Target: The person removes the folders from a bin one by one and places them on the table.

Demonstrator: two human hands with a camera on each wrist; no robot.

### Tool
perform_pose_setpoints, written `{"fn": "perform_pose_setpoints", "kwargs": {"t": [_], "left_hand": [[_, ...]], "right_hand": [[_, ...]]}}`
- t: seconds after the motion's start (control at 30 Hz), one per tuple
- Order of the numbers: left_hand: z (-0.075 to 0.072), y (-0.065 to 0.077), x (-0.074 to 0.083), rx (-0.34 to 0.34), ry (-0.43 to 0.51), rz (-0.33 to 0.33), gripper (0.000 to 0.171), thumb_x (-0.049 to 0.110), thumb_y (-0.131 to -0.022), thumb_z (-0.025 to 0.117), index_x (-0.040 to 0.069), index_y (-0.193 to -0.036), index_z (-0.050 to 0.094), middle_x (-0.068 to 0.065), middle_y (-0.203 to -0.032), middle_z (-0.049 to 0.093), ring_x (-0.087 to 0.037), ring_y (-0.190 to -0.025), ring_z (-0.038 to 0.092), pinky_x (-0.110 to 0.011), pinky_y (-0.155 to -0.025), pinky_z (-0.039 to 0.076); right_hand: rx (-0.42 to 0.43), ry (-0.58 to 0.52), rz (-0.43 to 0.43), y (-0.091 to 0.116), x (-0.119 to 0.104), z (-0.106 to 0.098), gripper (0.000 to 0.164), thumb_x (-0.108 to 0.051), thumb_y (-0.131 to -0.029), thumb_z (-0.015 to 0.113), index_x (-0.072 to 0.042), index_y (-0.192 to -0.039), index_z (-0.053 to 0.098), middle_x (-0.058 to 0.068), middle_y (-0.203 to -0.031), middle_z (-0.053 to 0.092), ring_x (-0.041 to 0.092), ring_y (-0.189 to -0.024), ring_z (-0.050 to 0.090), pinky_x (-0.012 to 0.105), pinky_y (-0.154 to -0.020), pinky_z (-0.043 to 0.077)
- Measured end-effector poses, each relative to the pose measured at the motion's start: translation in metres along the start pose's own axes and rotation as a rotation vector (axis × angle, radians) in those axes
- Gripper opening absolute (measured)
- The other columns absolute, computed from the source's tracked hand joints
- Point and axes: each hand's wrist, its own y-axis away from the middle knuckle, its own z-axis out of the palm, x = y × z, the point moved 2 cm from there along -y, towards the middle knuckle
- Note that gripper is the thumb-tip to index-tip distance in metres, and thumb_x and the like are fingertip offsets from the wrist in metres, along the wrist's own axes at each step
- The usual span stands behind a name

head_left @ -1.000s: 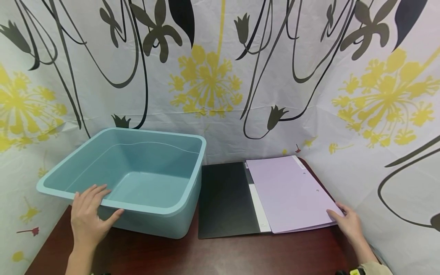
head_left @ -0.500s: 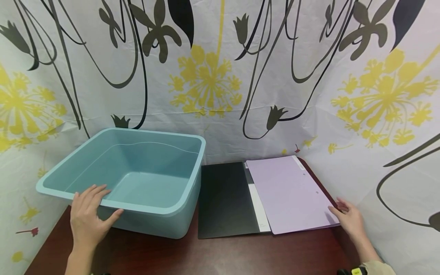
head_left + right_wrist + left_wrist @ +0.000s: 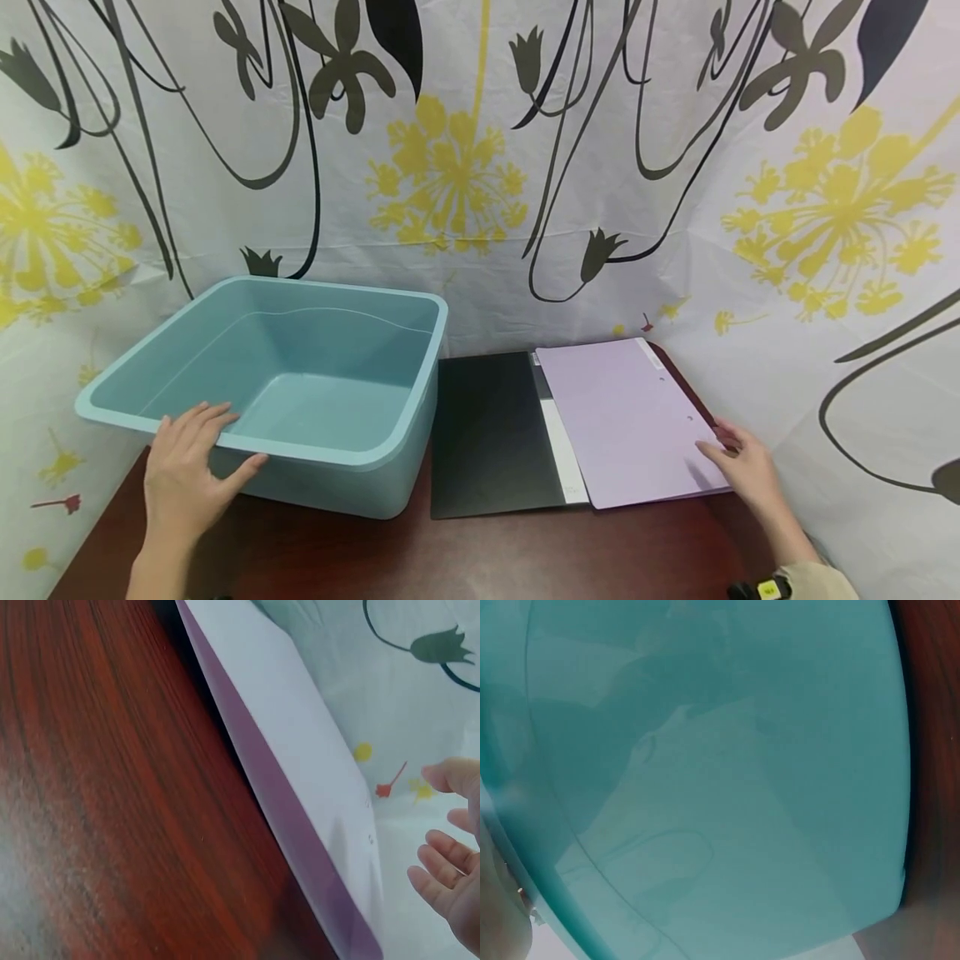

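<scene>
A large teal plastic basin point(image 3: 337, 417) stands at the left, filling most of the left wrist view. My left hand point(image 3: 183, 475) rests at its near rim, fingers extended over the edge and thumb spread along the outer wall. To the right, a black folder point(image 3: 491, 433) lies with a lilac folder point(image 3: 630, 425) over its right part. Small punched holes and a pale label strip show near the lilac folder's right edge. My right hand point(image 3: 742, 467) is at its lower right corner. In the right wrist view this hand's fingers are loosely spread and hold nothing.
Everything stands on a dark reddish-brown wooden table point(image 3: 480, 558). Behind and at both sides hangs a white cloth point(image 3: 480, 292) printed with yellow flowers and grey stems, close to the basin and folders. A dark band with a yellow label point(image 3: 768, 589) sits at the right wrist.
My right thumb lay on the lilac folder's corner, then drew off to the right; the hand has since shifted slightly up and back left. My left hand and the basin stay almost still.
</scene>
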Motion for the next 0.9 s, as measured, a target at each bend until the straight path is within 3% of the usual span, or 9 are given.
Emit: {"fn": "perform_pose_setpoints", "kwargs": {"t": [0.13, 0.23, 0.37, 0.53, 0.9], "left_hand": [[-0.003, -0.001, 0.000, -0.042, -0.013, 0.004, 0.083, 0.075, -0.072, 0.046, -0.002, -0.100, 0.062, -0.023, -0.107, 0.059, -0.042, -0.107, 0.047, -0.055, -0.104, 0.019], [-0.004, -0.002, -0.001, -0.064, -0.013, 0.002, 0.077, 0.070, -0.070, 0.055, -0.001, -0.101, 0.062, -0.024, -0.109, 0.058, -0.041, -0.109, 0.047, -0.056, -0.104, 0.019], [-0.006, -0.003, 0.000, -0.093, 0.001, -0.002, 0.070, 0.059, -0.067, 0.066, 0.000, -0.104, 0.062, -0.024, -0.112, 0.057, -0.038, -0.113, 0.046, -0.055, -0.105, 0.018], [-0.007, -0.004, 0.001, -0.116, 0.008, -0.013, 0.069, 0.053, -0.065, 0.070, 0.001, -0.109, 0.060, -0.023, -0.116, 0.056, -0.035, -0.119, 0.043, -0.052, -0.106, 0.016], [-0.003, -0.007, 0.023, -0.152, 0.022, -0.010, 0.080, 0.066, -0.070, 0.060, 0.000, -0.116, 0.057, -0.023, -0.124, 0.051, -0.037, -0.122, 0.039, -0.058, -0.105, 0.009]], "right_hand": [[-0.015, -0.013, -0.070, -0.002, -0.008, 0.003, 0.054, -0.017, -0.079, 0.070, 0.009, -0.122, 0.050, 0.031, -0.108, 0.056, -0.013, -0.084, 0.046, 0.003, -0.069, 0.039], [-0.021, -0.032, -0.113, -0.004, -0.015, 0.006, 0.053, -0.014, -0.078, 0.070, 0.009, -0.121, 0.051, 0.031, -0.107, 0.057, -0.022, -0.083, 0.040, 0.003, -0.070, 0.038], [-0.020, -0.031, -0.165, -0.004, -0.025, 0.010, 0.051, -0.012, -0.077, 0.071, 0.009, -0.120, 0.052, 0.029, -0.107, 0.059, -0.024, -0.084, 0.038, 0.003, -0.072, 0.038], [-0.019, -0.041, -0.222, -0.003, -0.033, 0.017, 0.048, -0.006, -0.074, 0.071, 0.010, -0.117, 0.054, 0.028, -0.105, 0.059, -0.023, -0.085, 0.040, 0.007, -0.072, 0.041], [-0.029, -0.033, -0.263, 0.000, -0.047, 0.025, 0.049, -0.006, -0.073, 0.073, 0.007, -0.116, 0.055, 0.025, -0.110, 0.058, -0.011, -0.090, 0.045, 0.005, -0.074, 0.039]]}}
